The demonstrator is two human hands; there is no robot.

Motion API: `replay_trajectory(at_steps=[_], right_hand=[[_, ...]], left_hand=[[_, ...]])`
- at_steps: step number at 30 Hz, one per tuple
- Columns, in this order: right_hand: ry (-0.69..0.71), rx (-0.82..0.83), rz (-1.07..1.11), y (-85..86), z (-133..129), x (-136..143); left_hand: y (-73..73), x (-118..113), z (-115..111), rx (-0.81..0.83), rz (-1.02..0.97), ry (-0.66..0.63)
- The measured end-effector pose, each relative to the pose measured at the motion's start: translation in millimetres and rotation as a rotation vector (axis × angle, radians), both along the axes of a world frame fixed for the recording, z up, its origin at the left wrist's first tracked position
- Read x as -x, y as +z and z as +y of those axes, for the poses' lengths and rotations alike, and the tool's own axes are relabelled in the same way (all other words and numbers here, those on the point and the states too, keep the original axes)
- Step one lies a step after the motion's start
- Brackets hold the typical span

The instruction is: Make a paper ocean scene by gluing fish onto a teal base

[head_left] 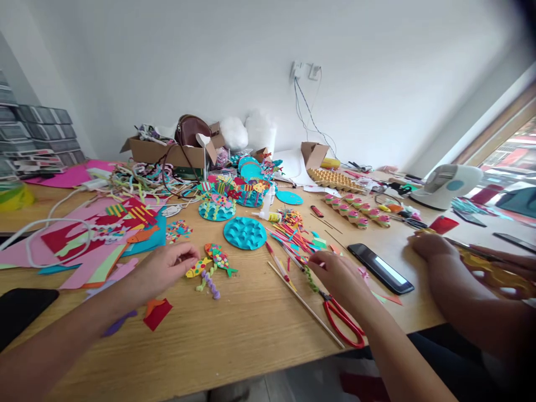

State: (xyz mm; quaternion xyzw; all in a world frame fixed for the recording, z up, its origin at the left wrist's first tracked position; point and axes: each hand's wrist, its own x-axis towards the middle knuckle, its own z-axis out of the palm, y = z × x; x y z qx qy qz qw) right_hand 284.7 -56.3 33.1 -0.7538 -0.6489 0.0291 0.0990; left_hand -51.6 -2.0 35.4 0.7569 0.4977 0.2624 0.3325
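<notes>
My left hand [173, 266] is held beside a yellow dotted paper fish [197, 268], its fingers curled; whether they hold anything is hidden. A green and red dotted fish [220, 259] and a purple twisted pipe cleaner [210, 285] lie just right of it. At the right, my right hand [330, 271] has bent fingers over a green twisted pipe cleaner [310, 279], near red-handled scissors [341, 321]; its grip is not clear. Behind, between my hands, sits a round blue wavy disc [245, 233].
A thin wooden stick [305, 304] lies near the front edge, with a phone [380, 268] to its right. Coloured paper [104, 234] covers the left. Another person's hands [435, 245] work at the right. A glue bottle [268, 214] stands behind the disc.
</notes>
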Motion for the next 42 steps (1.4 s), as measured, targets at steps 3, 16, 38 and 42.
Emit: replay_trajectory(at_steps=[3,16,38,42], right_hand=[[0.119,-0.018,0.074,9.9,24.3,21.1],[0.125,0.271,0.173,-10.3,160.1,43.6],[0.026,0.117,0.422,-0.2,189.6,33.5],[0.054,0.08,0.595,9.2,182.8,24.1]], left_hand=[[2.7,-10.4,8.3,0.216,-0.339,0.07],[-24.4,-69.5,66.4,0.705,-0.941,0.404],[-6.7,-67.8,77.5,0.662,-1.015,0.392],[6.3,-69.3,76.4,0.623,-1.014,0.377]])
